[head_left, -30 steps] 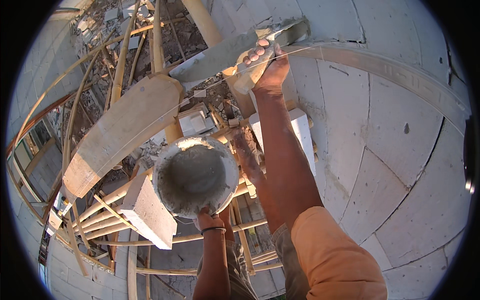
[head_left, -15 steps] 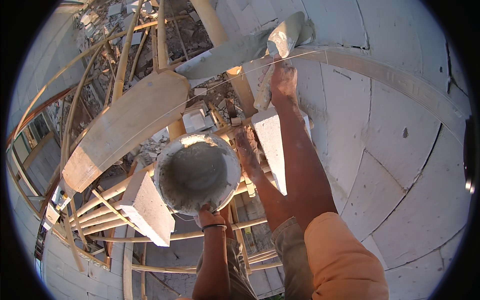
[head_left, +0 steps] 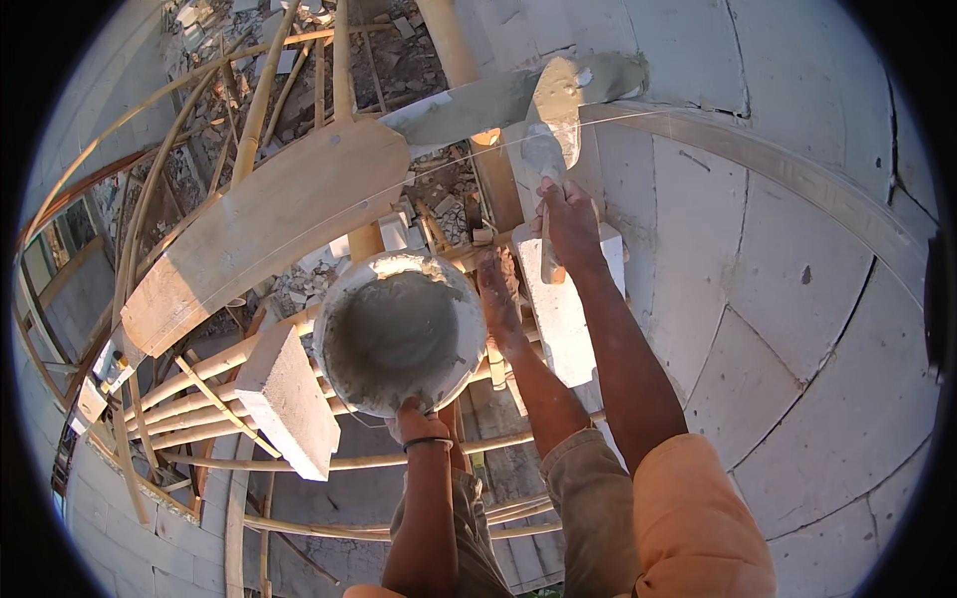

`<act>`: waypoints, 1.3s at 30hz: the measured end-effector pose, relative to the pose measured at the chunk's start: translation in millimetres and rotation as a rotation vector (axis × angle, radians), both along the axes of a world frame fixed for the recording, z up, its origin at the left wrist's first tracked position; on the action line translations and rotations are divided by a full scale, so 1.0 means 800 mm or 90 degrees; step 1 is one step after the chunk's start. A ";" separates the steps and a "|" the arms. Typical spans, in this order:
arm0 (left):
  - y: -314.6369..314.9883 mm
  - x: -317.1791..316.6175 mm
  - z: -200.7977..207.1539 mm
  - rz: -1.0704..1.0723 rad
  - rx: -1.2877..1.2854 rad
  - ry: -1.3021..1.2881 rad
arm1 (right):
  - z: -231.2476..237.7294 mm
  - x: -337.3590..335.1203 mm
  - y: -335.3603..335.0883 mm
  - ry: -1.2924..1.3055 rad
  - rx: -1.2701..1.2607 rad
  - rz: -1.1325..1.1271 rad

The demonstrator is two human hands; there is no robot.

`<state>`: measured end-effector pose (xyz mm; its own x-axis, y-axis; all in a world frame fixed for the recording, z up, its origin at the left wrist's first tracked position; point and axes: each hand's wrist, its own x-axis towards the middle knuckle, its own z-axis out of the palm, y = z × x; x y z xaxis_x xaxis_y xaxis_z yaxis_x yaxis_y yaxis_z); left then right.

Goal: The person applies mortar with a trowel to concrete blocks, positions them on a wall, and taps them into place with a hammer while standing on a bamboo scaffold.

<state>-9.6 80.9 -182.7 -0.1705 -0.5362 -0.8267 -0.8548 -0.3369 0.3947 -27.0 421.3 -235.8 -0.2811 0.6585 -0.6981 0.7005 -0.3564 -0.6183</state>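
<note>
My left hand [head_left: 417,423] grips the near rim of a round bucket [head_left: 466,344], its fingers closed over the edge. Grey wet mortar [head_left: 394,324] lies inside the bucket. Farther off to the right, my right hand [head_left: 572,224] is wrapped round the handle of a trowel [head_left: 556,110]. Mortar clings to the trowel's blade, which lies over a smoothed grey mortar strip [head_left: 464,112] along the top of the wall. A thin string [head_left: 329,217] runs across, just on the near side of that strip.
Bamboo poles [head_left: 214,369] form a scaffold under my feet. A white block [head_left: 289,404] rests on it at the left, another white block [head_left: 566,324] beside my foot. A tan board-like wall top [head_left: 269,229] stretches left. Block wall [head_left: 758,249] rises at the right; rubble [head_left: 409,60] lies beyond.
My right hand and the trowel have come nearer, and the blade has turned to point more directly away. My left hand keeps its hold on the bucket. The view has shifted slightly.
</note>
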 end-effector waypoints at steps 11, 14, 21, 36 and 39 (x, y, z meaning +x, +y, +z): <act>0.014 0.002 0.000 0.058 -0.001 0.002 | 0.204 0.134 -0.019 -0.112 -0.201 0.039; 0.026 -0.007 0.010 0.040 -0.044 -0.023 | 0.281 0.088 0.013 -0.151 -0.132 0.104; -0.001 -0.002 -0.010 0.005 -0.035 -0.008 | 0.292 -0.039 0.114 -0.248 0.112 0.325; 0.005 -0.013 0.002 0.033 -0.042 -0.005 | 0.116 -0.154 0.107 -0.225 0.557 0.934; 0.006 -0.010 0.000 0.033 -0.037 -0.004 | 0.111 -0.142 0.129 -0.173 0.543 0.904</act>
